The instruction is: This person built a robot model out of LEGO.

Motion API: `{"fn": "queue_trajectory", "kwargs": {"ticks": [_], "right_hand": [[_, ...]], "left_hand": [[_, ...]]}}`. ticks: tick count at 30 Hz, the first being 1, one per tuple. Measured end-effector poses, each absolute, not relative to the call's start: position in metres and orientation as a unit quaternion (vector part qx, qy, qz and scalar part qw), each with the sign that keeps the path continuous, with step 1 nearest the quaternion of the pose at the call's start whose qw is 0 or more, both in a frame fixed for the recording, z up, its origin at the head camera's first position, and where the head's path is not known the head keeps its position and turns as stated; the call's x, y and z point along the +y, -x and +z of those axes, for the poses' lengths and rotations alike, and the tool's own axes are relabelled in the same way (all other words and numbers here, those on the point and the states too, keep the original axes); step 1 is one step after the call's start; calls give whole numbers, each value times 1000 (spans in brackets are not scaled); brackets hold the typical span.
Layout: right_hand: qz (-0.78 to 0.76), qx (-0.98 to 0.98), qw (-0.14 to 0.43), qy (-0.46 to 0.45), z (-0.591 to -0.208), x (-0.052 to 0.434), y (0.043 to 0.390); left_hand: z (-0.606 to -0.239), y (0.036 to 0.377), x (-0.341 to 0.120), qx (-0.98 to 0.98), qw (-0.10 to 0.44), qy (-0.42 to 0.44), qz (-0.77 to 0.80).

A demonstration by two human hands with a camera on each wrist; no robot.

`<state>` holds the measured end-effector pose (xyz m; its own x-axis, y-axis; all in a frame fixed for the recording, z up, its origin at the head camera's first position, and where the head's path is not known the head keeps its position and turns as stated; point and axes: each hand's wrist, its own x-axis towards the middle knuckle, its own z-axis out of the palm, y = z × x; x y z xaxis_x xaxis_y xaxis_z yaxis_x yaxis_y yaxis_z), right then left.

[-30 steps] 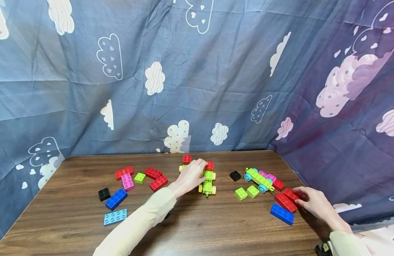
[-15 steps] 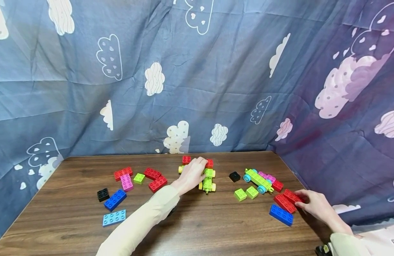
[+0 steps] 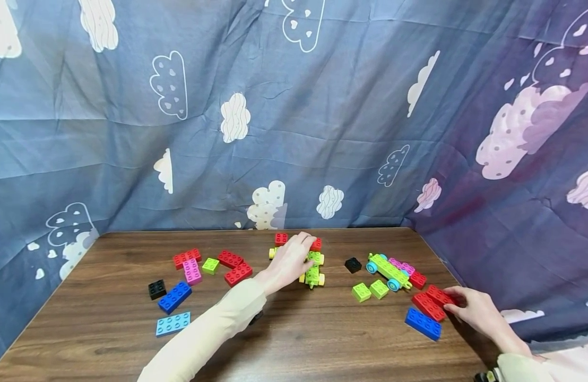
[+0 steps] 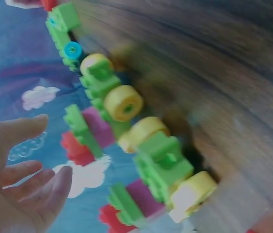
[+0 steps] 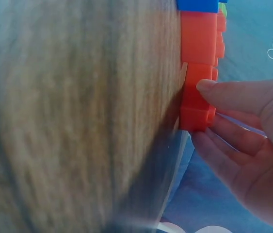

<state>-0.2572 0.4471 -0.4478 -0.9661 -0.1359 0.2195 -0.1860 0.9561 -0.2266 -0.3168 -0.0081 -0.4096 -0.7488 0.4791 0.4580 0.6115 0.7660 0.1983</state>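
A lime-green brick car with yellow wheels [image 3: 313,271] stands mid-table, topped with lime, pink and red bricks [image 4: 126,126]. My left hand [image 3: 301,249] reaches over its left side with fingers straight. In the left wrist view the fingers [image 4: 24,165] hang loose beside the car and grip nothing. At the right table edge my right hand [image 3: 458,302] pinches a red brick [image 3: 439,295] that lies on the table. The right wrist view shows the thumb on its top and the fingers [image 5: 233,141] under its outer end [image 5: 197,104]. Another red brick [image 3: 429,306] and a blue brick [image 3: 423,323] lie against it.
A second green car with blue wheels [image 3: 387,269], a black brick [image 3: 353,264] and two lime bricks [image 3: 361,292] lie right of centre. Red, pink, lime, black and blue bricks are scattered at the left [image 3: 192,271]. Cloud-print cloth [image 3: 294,132] walls in the wooden table [image 3: 299,339].
My left hand's fingers have stretched out further over the top of the yellow-wheeled car. My right hand stays on the red brick, barely shifted.
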Motion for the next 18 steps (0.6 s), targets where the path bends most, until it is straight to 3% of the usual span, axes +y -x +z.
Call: {"fn": "queue_trajectory", "kwargs": {"ticks": [11, 18], "right_hand": [[149, -979, 113, -80, -445, 441, 255], [154, -971, 153, -99, -441, 439, 254]], "left_hand": [[-400, 292, -26, -910, 165, 336, -180], [-402, 280, -46, -912, 151, 337, -181]]}}
